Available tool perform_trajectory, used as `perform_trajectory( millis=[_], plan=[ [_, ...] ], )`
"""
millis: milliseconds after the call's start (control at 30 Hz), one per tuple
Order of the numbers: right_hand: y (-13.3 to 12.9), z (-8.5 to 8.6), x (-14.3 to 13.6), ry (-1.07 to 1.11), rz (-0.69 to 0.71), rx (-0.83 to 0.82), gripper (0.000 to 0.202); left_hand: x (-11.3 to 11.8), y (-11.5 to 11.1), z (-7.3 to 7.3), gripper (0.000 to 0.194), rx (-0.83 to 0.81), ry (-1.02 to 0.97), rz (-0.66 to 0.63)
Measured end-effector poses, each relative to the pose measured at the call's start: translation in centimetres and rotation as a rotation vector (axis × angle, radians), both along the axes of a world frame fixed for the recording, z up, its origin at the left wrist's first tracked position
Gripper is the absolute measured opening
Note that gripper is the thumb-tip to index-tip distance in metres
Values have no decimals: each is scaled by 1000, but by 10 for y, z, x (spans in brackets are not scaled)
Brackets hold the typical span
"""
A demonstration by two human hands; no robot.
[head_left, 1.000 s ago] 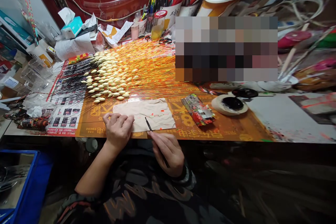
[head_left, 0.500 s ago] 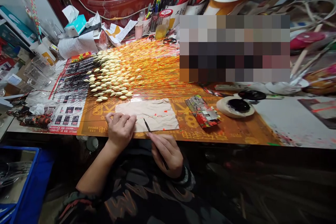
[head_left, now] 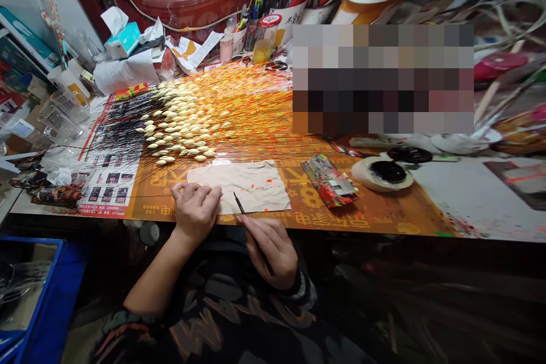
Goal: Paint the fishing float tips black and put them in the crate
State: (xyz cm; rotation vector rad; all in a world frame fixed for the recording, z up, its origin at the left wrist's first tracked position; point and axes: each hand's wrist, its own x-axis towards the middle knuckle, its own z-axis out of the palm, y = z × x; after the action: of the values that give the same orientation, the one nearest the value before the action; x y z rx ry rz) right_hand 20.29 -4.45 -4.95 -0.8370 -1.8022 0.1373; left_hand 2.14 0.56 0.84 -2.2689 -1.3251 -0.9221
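Note:
My left hand [head_left: 196, 207] lies on the near left part of a pale cloth [head_left: 243, 173], its fingers curled down. From under them a thin, brightly coloured stem [head_left: 279, 185] runs right across the cloth toward a paint-smeared block [head_left: 329, 181]. It resembles the stems of the fishing floats nearby; its body is hidden by my fingers. My right hand [head_left: 273, 250] pinches a slim dark paintbrush [head_left: 239, 203], its tip just over the cloth, a little right of my left hand. Many fishing floats [head_left: 181, 119] with cream bodies lie in a dense row behind the cloth.
A roll of tape [head_left: 358, 179] holding a black dish stands to the right. Glass mugs [head_left: 60, 119], a tissue box [head_left: 123, 40] and a lidded jar [head_left: 263, 45] line the back and left. Blue crate [head_left: 60, 256] is low at left. A blurred patch covers the back right.
Almost nothing differs. Both hands, the brush and the stem keep their places; the view has shifted very slightly.

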Motion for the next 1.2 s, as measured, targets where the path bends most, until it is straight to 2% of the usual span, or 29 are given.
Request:
perform_trajectory(
  millis=[800,1000,1200],
  plan=[
    [0,4,-5,-46,-8,-7,61,-4,-2,-4,17,-70,-2,32],
    [-1,2,-5,-28,36,22,61,-12,-4,-2,16,-55,1,34],
    [0,2,-12,-44,21,41,60,-14,-4,-3,15,-33,-6,28]
  ],
)
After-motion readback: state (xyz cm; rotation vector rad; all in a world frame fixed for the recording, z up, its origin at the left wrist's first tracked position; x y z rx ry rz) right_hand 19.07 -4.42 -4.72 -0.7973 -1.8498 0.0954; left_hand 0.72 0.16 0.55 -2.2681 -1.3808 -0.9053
